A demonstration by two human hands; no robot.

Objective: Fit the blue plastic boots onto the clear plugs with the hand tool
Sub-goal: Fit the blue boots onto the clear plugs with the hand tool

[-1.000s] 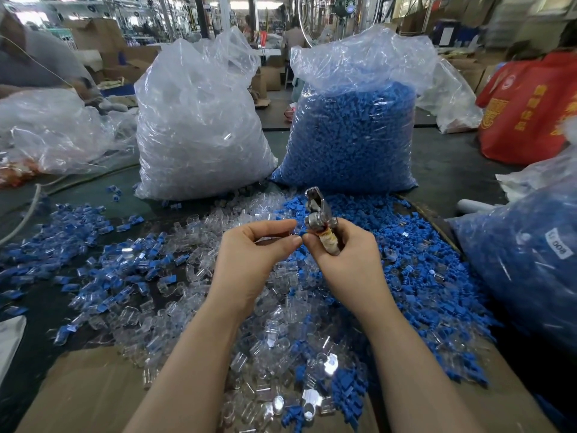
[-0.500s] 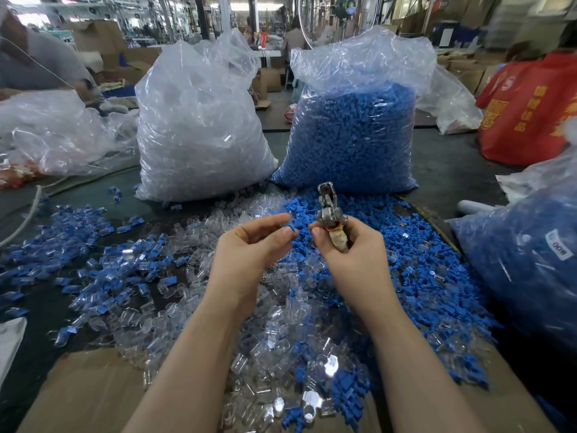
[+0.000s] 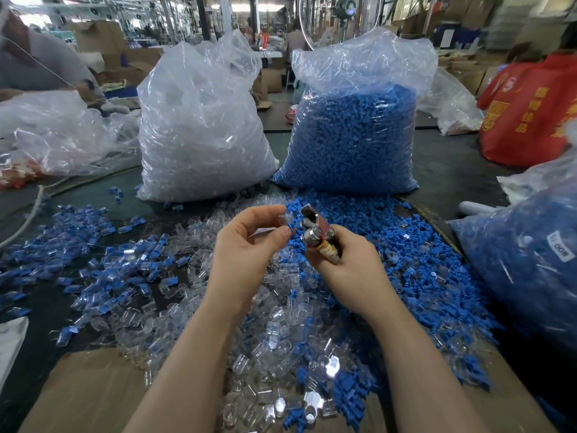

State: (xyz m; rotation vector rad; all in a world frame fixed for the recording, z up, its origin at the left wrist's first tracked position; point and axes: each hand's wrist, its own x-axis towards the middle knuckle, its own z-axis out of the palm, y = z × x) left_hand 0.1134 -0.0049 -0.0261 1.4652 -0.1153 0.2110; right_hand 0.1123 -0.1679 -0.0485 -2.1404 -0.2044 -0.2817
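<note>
Factory bench buried in loose parts, two big sacks behind. Left hand [image 3: 249, 245] pinches a clear plug [image 3: 285, 217] with a blue boot [image 3: 291, 228] at its fingertips, just left of the hand tool [image 3: 315, 226], which the right hand [image 3: 349, 260] grips by its handle. I'd line the pair up squarely with the tool's head before squeezing, otherwise the boot probably seats crooked. Clear and blue pieces pile around both wrists.

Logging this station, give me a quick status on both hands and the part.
Left hand pinching a blue boot with a clear plug. Right hand gripping the hand tool, tip beside the boot. Nothing between them.
</note>
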